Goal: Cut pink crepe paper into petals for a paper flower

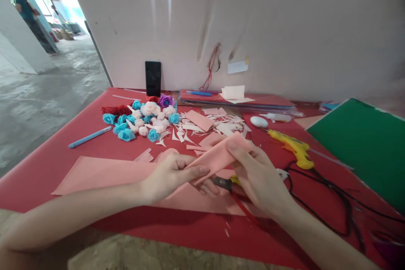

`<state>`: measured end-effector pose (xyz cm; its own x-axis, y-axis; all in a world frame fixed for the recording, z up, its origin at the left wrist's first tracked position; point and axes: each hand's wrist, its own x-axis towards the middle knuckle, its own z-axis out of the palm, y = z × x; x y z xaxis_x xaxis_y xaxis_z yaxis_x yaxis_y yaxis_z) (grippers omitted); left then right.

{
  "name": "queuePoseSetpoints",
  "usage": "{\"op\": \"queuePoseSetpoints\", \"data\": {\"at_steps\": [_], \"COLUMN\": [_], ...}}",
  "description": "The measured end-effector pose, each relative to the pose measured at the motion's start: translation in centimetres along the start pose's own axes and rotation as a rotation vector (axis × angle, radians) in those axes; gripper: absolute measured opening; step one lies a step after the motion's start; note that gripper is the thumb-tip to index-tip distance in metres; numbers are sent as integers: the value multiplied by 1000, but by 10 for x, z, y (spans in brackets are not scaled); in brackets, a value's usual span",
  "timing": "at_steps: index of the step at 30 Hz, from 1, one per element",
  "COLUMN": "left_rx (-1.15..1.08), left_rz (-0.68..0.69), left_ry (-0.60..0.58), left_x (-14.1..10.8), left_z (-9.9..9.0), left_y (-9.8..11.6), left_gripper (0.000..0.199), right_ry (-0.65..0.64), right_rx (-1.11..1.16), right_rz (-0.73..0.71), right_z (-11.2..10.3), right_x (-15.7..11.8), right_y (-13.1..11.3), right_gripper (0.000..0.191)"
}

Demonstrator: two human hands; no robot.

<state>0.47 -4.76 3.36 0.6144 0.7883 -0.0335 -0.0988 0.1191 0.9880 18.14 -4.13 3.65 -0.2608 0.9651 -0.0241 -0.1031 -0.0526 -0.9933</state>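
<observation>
Red covering spread over the desk (190, 230), the biggest thing near the person. A green board (357, 147) lay towards its right side, and a broad pink sheet (104, 173) stretched beneath the left forearm. Above the desk's near part, both hands were closed on one pink paper piece (218, 156): the left hand (166, 175) pinched its lower left end with the thumb on top, while the right hand (262, 177) gripped the upper right end. The piece slanted upward to the right between them, apparently in layers.

It looked very light and fairly soft, likely to crease or tear under a hard pull, and its layers might slide. A gentle pinch at each end, thumbs flat, seemed the best hold.

Blue, red, purple and pale flowers (151, 108) were heaped farther back, with a yellow glue gun (294, 147) across to the right. A phone (153, 78) leaned upright behind the heap. Scissors (223, 182) showed under the piece; whether any finger held them could not be told. Smallest were the pale scraps (228, 127).
</observation>
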Motion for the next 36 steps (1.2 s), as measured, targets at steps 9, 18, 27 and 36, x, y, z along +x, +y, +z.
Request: {"op": "queuePoseSetpoints", "data": {"at_steps": [9, 18, 27, 36], "left_rx": [114, -304, 131, 418], "left_rz": [-65, -240, -336, 274], "left_ry": [-110, -459, -653, -180], "left_x": [1, 2, -4, -1], "left_z": [-10, 1, -15, -30], "left_y": [-2, -5, 21, 15], "left_gripper": [22, 23, 29, 25], "right_ry": [78, -216, 15, -171], "right_rx": [-299, -403, -9, 212], "right_rz": [-121, -124, -104, 137], "right_z": [4, 20, -8, -6], "right_x": [-1, -7, 4, 9], "right_y": [-12, 4, -20, -11], "right_gripper": [19, 27, 10, 15]}}
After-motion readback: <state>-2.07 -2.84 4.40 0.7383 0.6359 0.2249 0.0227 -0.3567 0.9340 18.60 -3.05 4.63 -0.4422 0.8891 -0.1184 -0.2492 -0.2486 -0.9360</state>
